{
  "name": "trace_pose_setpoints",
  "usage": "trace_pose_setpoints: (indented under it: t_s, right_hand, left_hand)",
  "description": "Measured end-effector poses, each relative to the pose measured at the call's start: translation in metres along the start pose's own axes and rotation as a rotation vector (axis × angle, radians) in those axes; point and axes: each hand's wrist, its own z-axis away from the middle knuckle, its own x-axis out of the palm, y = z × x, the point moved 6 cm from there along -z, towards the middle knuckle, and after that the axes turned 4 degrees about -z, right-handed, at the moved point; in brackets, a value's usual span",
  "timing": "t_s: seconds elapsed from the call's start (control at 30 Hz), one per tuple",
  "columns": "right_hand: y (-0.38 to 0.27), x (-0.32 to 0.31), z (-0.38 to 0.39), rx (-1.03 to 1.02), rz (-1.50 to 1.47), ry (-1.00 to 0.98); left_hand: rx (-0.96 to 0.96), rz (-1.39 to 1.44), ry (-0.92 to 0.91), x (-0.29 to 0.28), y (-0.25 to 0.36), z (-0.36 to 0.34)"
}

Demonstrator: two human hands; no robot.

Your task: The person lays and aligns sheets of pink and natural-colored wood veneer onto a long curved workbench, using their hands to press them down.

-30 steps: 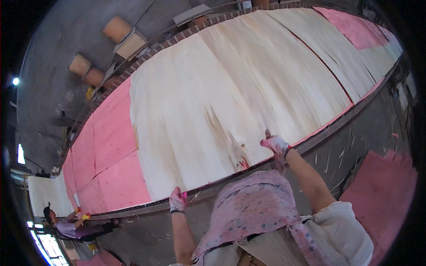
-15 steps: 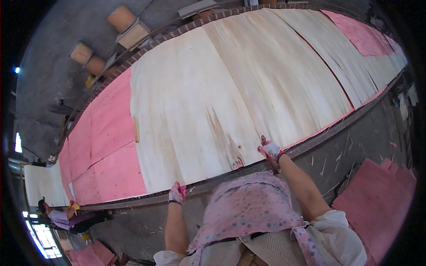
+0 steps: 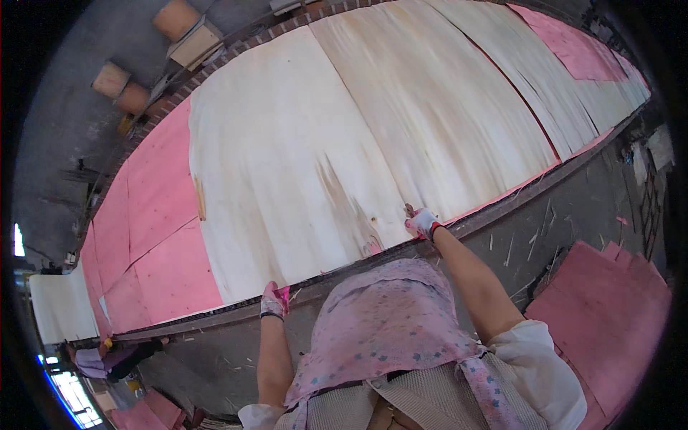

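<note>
Both gloved hands, left hand [image 3: 274,301] and right hand [image 3: 423,223], apparently grip the pale veneer sheet [image 3: 301,165].

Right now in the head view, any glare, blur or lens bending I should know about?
Head view: heavy fisheye, the long edge of the pale wood veneer sheet bows and the corners vignette to black; daylight is even and soft, no hard glare on the sheet; blown-out bright patches at the far left rim; gloved left hand and right hand look sharp.
</note>
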Motion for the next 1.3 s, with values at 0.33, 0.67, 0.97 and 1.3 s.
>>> trace_pose_setpoints:
  t_s: [0.33,0.67,0.97,1.3]
  right_hand:
    - [-0.066,-0.023,0.054,0.186,0.314,-0.041]
    - [-0.131,-0.023,0.089,-0.147,0.843,0.143]
    - [-0.100,0.042,0.113,-0.409,0.861,-0.050]
    - [-0.100,0.051,0.115,-0.349,0.854,-0.100]
  left_hand:
    - [0.796,-0.883,0.347,0.056,0.020,0.056]
    - [0.652,-1.669,0.084,0.098,0.023,0.052]
    - [0.587,-1.629,0.030,0.100,0.023,0.052]
    - [0.512,-1.534,0.083,0.096,0.021,0.053]
